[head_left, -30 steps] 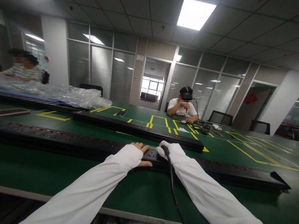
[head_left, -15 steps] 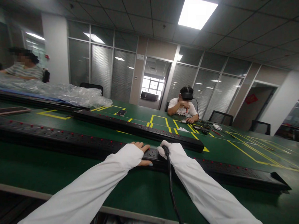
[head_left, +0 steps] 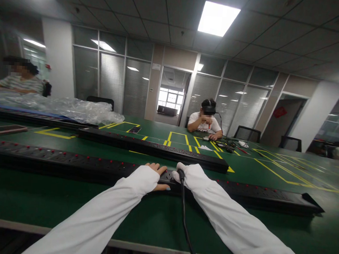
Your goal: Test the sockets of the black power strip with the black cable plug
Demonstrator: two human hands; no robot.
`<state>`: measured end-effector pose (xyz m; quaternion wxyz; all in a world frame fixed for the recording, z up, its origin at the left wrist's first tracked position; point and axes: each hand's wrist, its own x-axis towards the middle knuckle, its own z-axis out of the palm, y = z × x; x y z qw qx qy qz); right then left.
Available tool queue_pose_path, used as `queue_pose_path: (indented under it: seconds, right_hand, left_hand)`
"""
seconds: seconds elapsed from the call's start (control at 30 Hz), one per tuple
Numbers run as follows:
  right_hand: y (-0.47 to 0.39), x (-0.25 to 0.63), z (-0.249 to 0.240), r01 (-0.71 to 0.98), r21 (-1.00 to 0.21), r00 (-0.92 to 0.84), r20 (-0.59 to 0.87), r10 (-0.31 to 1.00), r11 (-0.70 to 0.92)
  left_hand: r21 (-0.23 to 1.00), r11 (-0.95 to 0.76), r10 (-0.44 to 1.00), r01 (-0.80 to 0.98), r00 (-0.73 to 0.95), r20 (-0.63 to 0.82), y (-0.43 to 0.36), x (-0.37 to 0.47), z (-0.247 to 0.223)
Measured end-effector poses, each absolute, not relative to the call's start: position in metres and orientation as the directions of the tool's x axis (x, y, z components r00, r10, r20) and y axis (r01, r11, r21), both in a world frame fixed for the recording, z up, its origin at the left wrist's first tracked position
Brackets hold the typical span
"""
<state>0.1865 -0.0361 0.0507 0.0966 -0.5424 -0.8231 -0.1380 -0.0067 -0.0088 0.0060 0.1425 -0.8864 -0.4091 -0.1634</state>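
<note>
Left hand (head_left: 159,170): mine lies spread, unclenched, over the long power strip (head_left: 168,176), fingers on top, thumb at the near side.
Right hand (head_left: 190,172): mine, in white, is closed around a black plug (head_left: 180,174) at the top of the strip, just beside my left; I cannot tell whether the pins sit in a socket.
Cable (head_left: 184,223): it drops from the plug across the table's near edge, between my forearms.
Strip ends: the right one stops short of the frame's side; the left runs out of view.
Near side: a band of green table (head_left: 76,198) lies between the strip and the pale edge (head_left: 144,249) in front of me.
Far side: a second strip (head_left: 156,148) lies just beyond, with a narrow green gap between the two.
Table top: green, marked with yellow tape (head_left: 276,172); a phone (head_left: 135,130) lies beyond the second strip, crumpled clear plastic (head_left: 73,107) at far left.
Across: a seated person (head_left: 205,123) leans on the table near tangled cords (head_left: 227,144).
Room: glass partitions, a doorway (head_left: 171,96), chairs, and bright ceiling panels (head_left: 219,18).
</note>
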Motion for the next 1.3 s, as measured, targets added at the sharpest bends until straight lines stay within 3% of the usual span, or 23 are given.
queue_pose_path:
  seconds: [0.53, 1.1, 1.3]
  right_hand:
    - [-0.038, 0.183, 0.052, 0.935, 0.096, -0.354, 0.344, 0.870, 0.343]
    - [-0.037, 0.180, 0.048, 0.948, 0.096, -0.318, 0.344, 0.883, 0.304]
    - [-0.025, 0.157, 0.037, 0.932, 0.146, -0.362, 0.396, 0.844, 0.332]
  left_hand:
    - [-0.079, -0.614, 0.730, 0.785, 0.603, 0.322, -0.010, 0.000, 0.011]
    - [-0.098, -0.653, 0.687, 0.751, 0.642, 0.340, -0.012, 0.003, 0.013]
    - [-0.075, -0.654, 0.697, 0.753, 0.638, 0.328, -0.005, 0.004, 0.007]
